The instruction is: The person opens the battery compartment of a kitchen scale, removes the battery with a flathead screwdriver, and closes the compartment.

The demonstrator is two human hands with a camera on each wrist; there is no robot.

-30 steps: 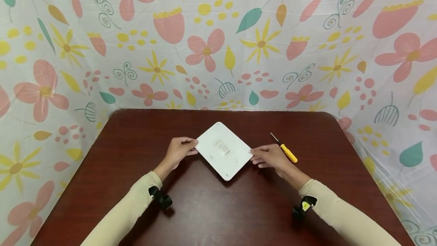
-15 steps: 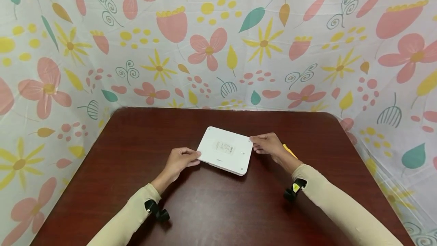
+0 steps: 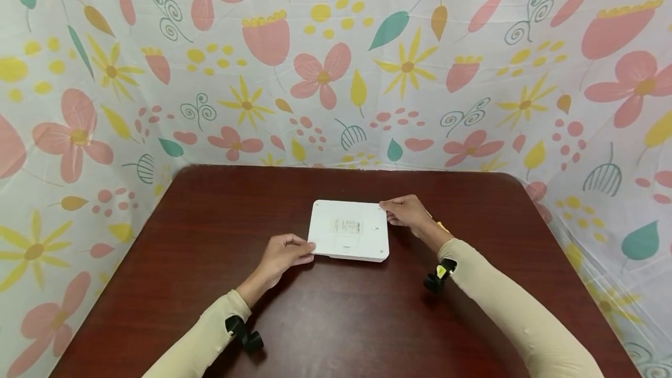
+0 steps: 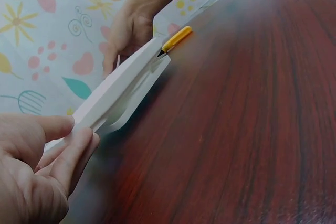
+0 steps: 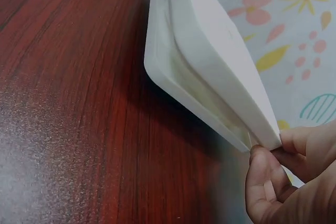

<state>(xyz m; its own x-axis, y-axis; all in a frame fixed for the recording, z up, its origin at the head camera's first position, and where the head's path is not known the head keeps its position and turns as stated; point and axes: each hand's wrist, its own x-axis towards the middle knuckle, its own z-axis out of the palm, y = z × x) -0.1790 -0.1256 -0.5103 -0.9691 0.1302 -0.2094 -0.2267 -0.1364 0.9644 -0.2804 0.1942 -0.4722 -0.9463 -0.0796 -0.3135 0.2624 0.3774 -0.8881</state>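
The left hand (image 3: 283, 254) pinches the near-left corner and the right hand (image 3: 405, 212) the far-right corner of a flat white device (image 3: 349, 231), lying mid-surface (image 3: 210, 261) nearer its far edge, with a yellow screwdriver (image 4: 176, 39) just right of it.

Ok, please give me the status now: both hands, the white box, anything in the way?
Left hand pinches near-left corner of white box. Right hand pinches far-right corner. Box flat on table, label up. Yellow screwdriver behind right hand, not blocking.
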